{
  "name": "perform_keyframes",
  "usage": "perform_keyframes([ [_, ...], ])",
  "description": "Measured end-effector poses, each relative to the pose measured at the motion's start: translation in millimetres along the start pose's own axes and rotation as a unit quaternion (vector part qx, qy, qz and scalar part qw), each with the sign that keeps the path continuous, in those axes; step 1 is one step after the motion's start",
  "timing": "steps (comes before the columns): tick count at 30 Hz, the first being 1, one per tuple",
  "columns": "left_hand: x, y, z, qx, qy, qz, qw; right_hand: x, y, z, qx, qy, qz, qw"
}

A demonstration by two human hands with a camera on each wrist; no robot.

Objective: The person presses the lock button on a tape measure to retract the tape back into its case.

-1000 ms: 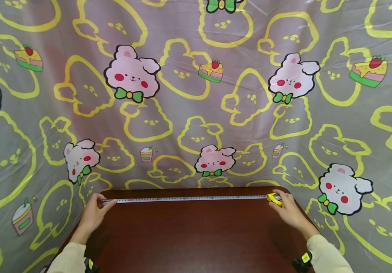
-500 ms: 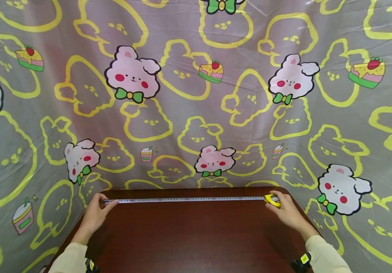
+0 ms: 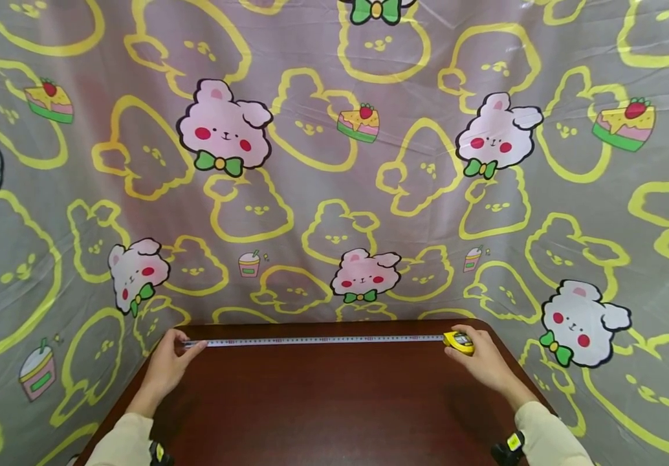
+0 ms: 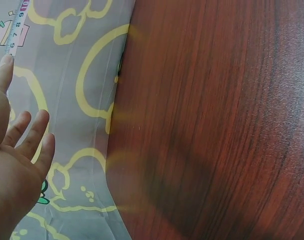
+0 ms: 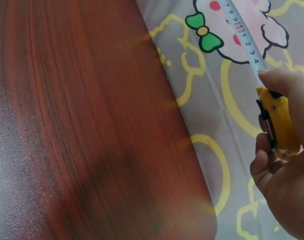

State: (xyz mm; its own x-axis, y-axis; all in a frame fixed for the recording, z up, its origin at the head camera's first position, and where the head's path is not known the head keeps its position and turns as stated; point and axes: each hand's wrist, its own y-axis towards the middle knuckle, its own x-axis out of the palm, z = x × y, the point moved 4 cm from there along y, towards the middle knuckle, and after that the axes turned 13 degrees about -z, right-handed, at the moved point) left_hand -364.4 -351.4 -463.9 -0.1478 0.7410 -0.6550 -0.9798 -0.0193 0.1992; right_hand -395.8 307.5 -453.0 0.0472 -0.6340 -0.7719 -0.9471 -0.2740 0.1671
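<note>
A tape measure's pale blade stretches nearly level between the two hands, above the far part of the brown table. At its left end my left hand pinches the blade between thumb and fingers. In the left wrist view that thumb lies at the blade, while several other fingers spread loosely below. On the other side my right hand grips the yellow tape measure case. From the right wrist, the thumb rests by the case's mouth, where the blade comes out, and the fingers curl under the case.
Below the tape spreads a dark reddish-brown wood-grain table with rounded far corners. A grey curtain printed with yellow outlines and white bunny heads hangs behind the table and along both sides.
My right hand and the case have moved a little to the left, and my left hand slightly to the right. The stretch of blade between them is somewhat shorter.
</note>
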Motion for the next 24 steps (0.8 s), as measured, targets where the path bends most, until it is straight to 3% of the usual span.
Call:
perform_keyframes([
  [24, 13.1, 0.3, -1.6, 0.004, -0.002, -0.008, 1.0, 6.8, 1.7, -7.9, -0.001, -0.005, 0.004, 1.0],
])
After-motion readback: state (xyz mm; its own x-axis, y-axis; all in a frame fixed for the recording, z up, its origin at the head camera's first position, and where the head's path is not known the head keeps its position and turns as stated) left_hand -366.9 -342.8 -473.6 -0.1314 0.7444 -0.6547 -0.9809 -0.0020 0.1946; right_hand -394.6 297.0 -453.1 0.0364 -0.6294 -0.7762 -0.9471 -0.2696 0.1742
